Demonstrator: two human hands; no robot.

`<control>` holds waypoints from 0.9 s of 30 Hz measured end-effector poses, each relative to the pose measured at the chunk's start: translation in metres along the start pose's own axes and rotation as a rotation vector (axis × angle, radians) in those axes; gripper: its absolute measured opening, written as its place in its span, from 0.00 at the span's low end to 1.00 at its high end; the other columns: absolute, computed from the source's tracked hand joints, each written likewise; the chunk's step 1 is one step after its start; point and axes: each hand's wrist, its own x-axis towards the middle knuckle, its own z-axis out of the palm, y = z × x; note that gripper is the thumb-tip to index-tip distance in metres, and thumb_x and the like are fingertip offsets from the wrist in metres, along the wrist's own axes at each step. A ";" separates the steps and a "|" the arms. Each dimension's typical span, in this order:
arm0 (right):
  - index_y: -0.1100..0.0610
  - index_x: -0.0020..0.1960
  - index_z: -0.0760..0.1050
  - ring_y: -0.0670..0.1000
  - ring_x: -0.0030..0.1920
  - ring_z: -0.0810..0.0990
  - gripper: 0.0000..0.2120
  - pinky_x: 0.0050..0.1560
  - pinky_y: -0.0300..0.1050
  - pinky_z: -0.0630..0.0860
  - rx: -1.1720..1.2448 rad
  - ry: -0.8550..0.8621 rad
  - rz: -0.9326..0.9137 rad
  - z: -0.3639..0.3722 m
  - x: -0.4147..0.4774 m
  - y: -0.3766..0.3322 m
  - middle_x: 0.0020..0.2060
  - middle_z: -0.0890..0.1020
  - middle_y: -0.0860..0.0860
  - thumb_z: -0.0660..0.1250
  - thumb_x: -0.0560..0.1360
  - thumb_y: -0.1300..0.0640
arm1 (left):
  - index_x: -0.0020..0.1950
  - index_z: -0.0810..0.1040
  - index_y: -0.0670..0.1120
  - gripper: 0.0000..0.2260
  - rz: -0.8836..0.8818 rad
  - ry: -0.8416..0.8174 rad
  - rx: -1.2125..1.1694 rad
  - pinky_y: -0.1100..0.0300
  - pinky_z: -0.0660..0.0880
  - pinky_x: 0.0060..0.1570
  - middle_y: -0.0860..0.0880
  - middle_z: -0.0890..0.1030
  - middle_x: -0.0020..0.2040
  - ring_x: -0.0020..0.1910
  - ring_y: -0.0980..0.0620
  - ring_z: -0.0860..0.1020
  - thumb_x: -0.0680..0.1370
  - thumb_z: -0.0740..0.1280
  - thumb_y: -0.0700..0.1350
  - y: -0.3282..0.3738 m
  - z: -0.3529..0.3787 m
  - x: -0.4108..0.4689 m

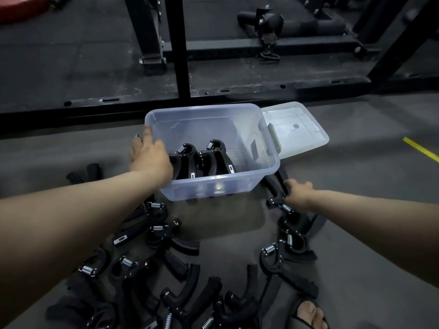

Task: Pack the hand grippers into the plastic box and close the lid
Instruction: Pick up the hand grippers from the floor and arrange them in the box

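The clear plastic box (268, 148) stands open on the grey floor with three black hand grippers (209, 160) upright inside. My left hand (149, 155) straddles the box's left rim, fingers outside the wall and thumb side inside next to the nearest gripper. My right hand (298, 193) is curled round the handle of a hand gripper (276, 186) lying on the floor by the box's near right corner. The clear lid (297, 129) lies flat against the box's right side. Several more grippers (180, 269) are scattered on the floor in front of me.
A black steel rack base (213, 96) runs across the floor just behind the box, with an upright post (177, 48) above it. A foot in a sandal (308, 314) shows at the bottom right. Yellow floor tape (420, 149) marks the far right.
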 end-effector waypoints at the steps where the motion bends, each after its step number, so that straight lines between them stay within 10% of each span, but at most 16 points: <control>1: 0.45 0.76 0.57 0.67 0.63 0.71 0.32 0.67 0.52 0.70 -0.026 -0.052 -0.015 0.006 -0.002 0.000 0.68 0.60 0.63 0.64 0.75 0.52 | 0.54 0.72 0.45 0.12 -0.003 0.001 0.003 0.47 0.59 0.69 0.53 0.41 0.79 0.73 0.40 0.52 0.72 0.61 0.36 0.000 0.001 0.000; 5: 0.42 0.76 0.51 0.63 0.66 0.69 0.38 0.68 0.54 0.63 -0.296 0.010 -0.074 0.024 -0.002 -0.009 0.66 0.67 0.60 0.67 0.72 0.42 | 0.51 0.75 0.45 0.10 0.016 0.013 -0.003 0.48 0.60 0.69 0.51 0.43 0.79 0.72 0.39 0.54 0.71 0.62 0.37 -0.001 0.004 0.001; 9: 0.46 0.78 0.45 0.64 0.64 0.72 0.38 0.64 0.55 0.66 -0.442 -0.017 -0.239 0.034 -0.003 -0.021 0.65 0.70 0.59 0.62 0.75 0.53 | 0.51 0.78 0.44 0.10 0.008 0.010 -0.038 0.47 0.61 0.70 0.51 0.44 0.79 0.72 0.39 0.54 0.72 0.63 0.36 -0.003 0.003 0.002; 16: 0.54 0.62 0.66 0.59 0.55 0.79 0.22 0.55 0.49 0.78 -0.349 -0.089 -0.287 0.047 0.004 -0.033 0.58 0.77 0.57 0.67 0.71 0.58 | 0.50 0.79 0.41 0.11 -0.005 0.001 -0.088 0.48 0.60 0.71 0.52 0.44 0.79 0.73 0.40 0.53 0.71 0.61 0.35 -0.003 0.001 -0.001; 27: 0.54 0.67 0.65 0.62 0.67 0.61 0.27 0.65 0.57 0.60 -0.990 0.211 -0.677 0.050 -0.010 -0.041 0.68 0.59 0.62 0.66 0.70 0.61 | 0.66 0.70 0.45 0.25 -0.011 0.056 -0.272 0.50 0.58 0.72 0.54 0.49 0.79 0.73 0.43 0.54 0.69 0.59 0.33 -0.009 0.000 -0.008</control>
